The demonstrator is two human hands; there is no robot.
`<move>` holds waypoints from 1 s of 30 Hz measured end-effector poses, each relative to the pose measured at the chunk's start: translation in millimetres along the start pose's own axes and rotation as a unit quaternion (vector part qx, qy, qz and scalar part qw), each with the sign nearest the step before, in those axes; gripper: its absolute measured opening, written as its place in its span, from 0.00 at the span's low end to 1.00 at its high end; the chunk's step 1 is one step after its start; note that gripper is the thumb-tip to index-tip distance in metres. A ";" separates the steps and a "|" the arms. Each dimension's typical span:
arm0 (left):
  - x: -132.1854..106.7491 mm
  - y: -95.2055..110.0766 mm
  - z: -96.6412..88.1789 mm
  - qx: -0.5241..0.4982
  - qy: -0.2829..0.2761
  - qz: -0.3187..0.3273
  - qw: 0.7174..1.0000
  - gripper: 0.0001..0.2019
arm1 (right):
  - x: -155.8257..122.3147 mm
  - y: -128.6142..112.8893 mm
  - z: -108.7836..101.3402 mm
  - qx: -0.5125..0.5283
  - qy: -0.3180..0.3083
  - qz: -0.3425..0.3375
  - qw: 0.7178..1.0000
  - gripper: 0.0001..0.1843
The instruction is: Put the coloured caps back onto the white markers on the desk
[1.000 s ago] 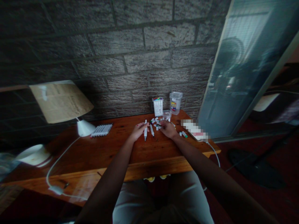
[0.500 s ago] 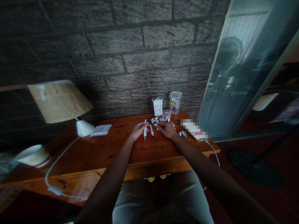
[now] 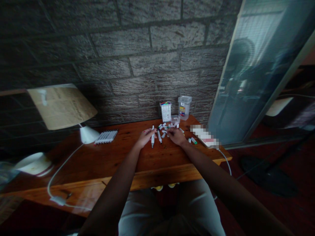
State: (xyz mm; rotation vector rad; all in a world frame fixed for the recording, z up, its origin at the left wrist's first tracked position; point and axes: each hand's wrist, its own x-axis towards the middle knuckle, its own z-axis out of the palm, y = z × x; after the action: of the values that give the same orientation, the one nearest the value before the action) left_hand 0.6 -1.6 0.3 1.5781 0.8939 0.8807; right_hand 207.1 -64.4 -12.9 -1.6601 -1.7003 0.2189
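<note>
Upright in my left hand [image 3: 147, 135] is a white marker [image 3: 153, 139], its grey end pointing down toward me. Another white marker [image 3: 159, 137] lies on the table between my two hands. My right hand [image 3: 175, 135] has its fingers curled together among a scatter of small white marker caps [image 3: 164, 133], some with coloured ends. Whatever its fingertips may pinch is hidden or too small to make out. Just right of that hand lies a white cap with a green end [image 3: 194, 141].
A full marker case [image 3: 166, 112] and a clear plastic box [image 3: 185, 108] stand by the brick wall. A row of markers [image 3: 106, 136] lies beside the lamp [image 3: 88, 135]. A white bowl [image 3: 35, 165] is at far left, a power strip [image 3: 205, 137] at right.
My right hand has shifted slightly right, and a small cap or pair of caps now shows on the table left of its fingertips. My left hand keeps its marker in place.
</note>
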 end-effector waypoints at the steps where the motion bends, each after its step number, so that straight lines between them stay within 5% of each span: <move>1: 0.1 0.0 0.1 0.000 0.000 0.001 1.000 0.31 | -0.1 -0.4 -0.2 0.000 -0.001 0.000 1.000 0.11; 30: -0.2 -1.0 -0.7 0.010 0.001 0.009 1.000 0.31 | 3.2 9.8 7.7 0.076 -0.007 -0.029 0.997 0.04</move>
State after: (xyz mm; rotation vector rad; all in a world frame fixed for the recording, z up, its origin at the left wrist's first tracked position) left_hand -0.2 -1.3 -0.7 1.6053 0.8932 0.8877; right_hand 210.6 -57.2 -22.9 -1.5000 -1.6963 0.3239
